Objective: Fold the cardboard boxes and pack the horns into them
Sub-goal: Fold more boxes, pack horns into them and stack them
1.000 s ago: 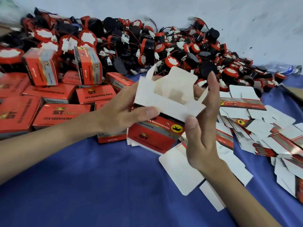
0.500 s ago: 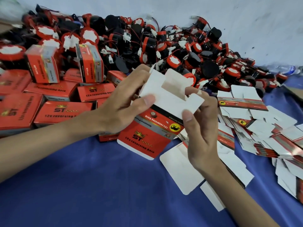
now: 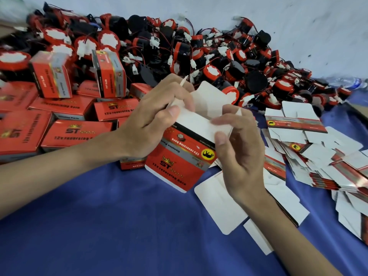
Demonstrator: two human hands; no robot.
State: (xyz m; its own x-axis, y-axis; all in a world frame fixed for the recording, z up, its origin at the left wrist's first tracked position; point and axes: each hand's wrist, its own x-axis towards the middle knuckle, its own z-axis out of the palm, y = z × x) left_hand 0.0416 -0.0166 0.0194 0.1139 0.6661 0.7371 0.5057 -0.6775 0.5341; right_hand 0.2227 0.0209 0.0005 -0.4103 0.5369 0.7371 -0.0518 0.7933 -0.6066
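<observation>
- Left hand point(image 3: 151, 118): curled round the upper left end of the red cardboard box point(image 3: 179, 156), thumb lying on a white flap.
- Right hand point(image 3: 237, 144): fingers curled over the white flaps at the box's upper right end, thumb against the near edge.
- The box is held tilted above the blue cloth point(image 3: 99, 226), its printed face toward the camera.
- Horns point(image 3: 199, 54): piled behind, against the wall.
- Folded boxes point(image 3: 75, 132): grouped at left.
- Flat box blanks point(image 3: 318, 156): heaped at right.
</observation>
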